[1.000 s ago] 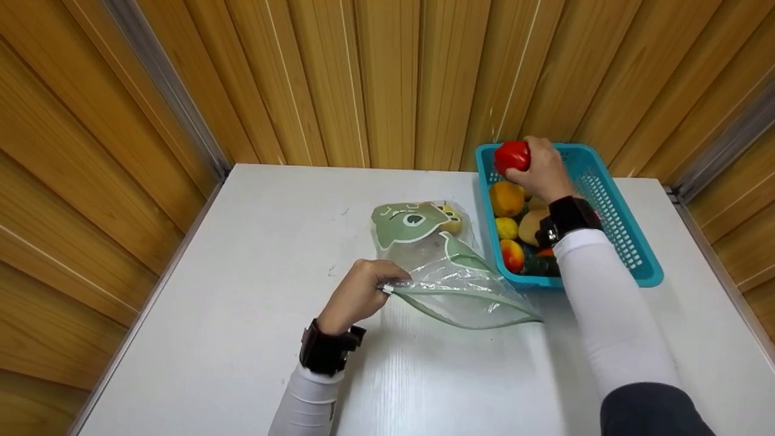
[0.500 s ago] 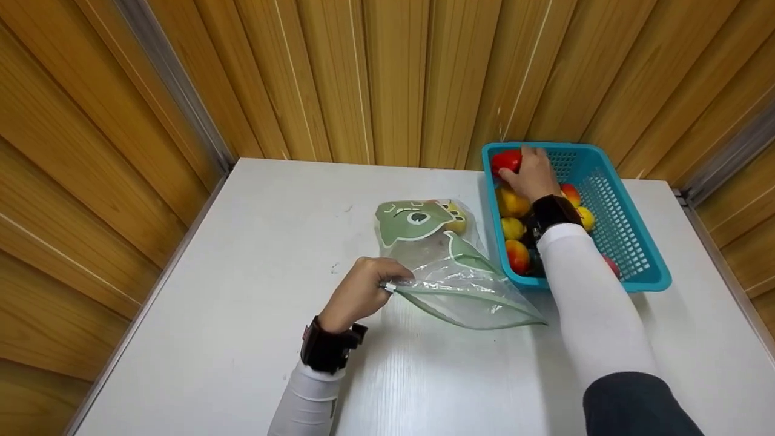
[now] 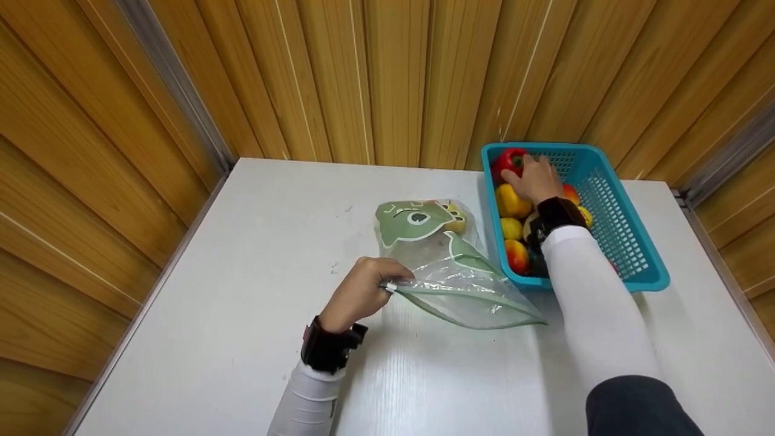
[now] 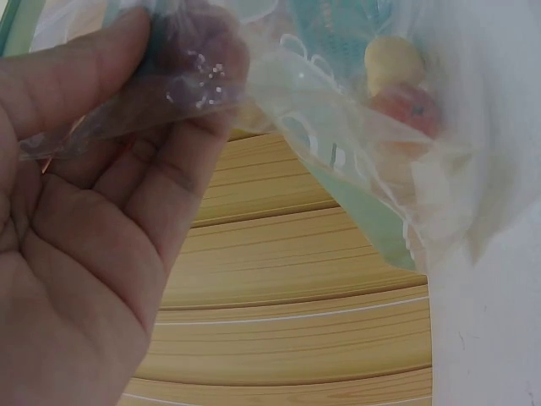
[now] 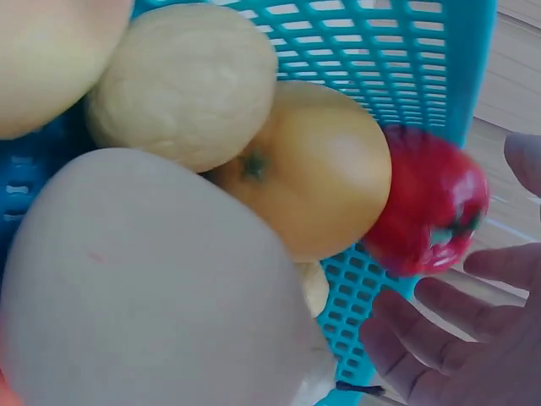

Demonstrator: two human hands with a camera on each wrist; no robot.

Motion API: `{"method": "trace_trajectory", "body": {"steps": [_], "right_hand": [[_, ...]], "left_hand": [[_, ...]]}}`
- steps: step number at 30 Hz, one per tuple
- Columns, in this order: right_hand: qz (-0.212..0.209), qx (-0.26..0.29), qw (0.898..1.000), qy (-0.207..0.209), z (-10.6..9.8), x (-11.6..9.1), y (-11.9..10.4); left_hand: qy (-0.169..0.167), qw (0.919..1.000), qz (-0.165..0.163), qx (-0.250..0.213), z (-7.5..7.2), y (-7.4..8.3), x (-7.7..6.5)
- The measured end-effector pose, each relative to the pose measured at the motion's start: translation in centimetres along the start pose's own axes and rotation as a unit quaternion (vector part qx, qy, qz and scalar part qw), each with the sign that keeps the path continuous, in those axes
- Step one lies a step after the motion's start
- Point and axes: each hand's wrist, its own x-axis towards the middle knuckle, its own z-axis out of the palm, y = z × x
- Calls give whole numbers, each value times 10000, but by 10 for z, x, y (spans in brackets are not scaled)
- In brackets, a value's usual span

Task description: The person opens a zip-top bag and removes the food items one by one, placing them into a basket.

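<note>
In the head view my left hand (image 3: 363, 286) pinches the edge of a clear zip bag (image 3: 418, 254) printed with a green cartoon creature. The bag's mouth gapes toward me; a yellow thing shows through its far end, and the left wrist view shows reddish and yellow items behind the film. My right hand (image 3: 536, 180) is over the far left corner of the blue basket (image 3: 629, 233). Beside its fingers sits a red bell pepper (image 5: 431, 203) with a green stem. In the right wrist view, the loosely bent fingers are apart from the pepper.
Inside the basket lie an orange-yellow fruit (image 5: 330, 173), a pale pear-shaped fruit (image 5: 152, 279), a round tan item (image 5: 186, 85) and several others. The white table (image 3: 242, 272) meets a wood-panelled wall (image 3: 387, 85) at the back.
My right hand has lowered the red bell pepper into the basket's far left corner and let it go. My left hand stays on the bag's edge.
</note>
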Motion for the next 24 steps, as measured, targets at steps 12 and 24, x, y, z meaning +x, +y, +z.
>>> {"method": "trace_trajectory", "body": {"steps": [12, 24], "right_hand": [[-494, 389, 9980, 37, -14, -22, 11], [-1469, 590, 9858, 558, -32, -88, -6]], "left_hand": [[80, 9998, 103, 145, 0, -1, 1], [162, 9998, 100, 20, 0, 2, 1]]}}
